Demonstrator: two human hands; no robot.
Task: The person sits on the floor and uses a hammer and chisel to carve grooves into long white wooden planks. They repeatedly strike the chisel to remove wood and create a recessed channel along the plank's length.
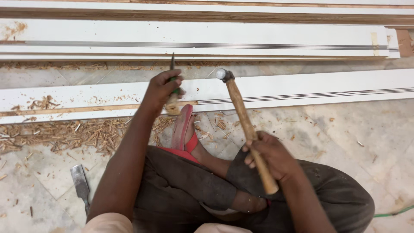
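My left hand (161, 88) grips a chisel (173, 92) with a green and wooden handle, its thin blade pointing away from me over a long white board (302, 88). The board has a grooved line along it and a strip of bare wood cut open at its left part. My right hand (269, 155) holds a hammer (246, 125) by its wooden handle, the metal head raised just right of the chisel. My foot in a red sandal (183, 129) rests against the board's near edge.
Wood chips (73, 136) lie scattered on the stone floor at the left. A second flat chisel (80, 183) lies on the floor by my left arm. More white grooved boards (215, 36) are stacked further back. A green cord (394, 212) runs at the right edge.
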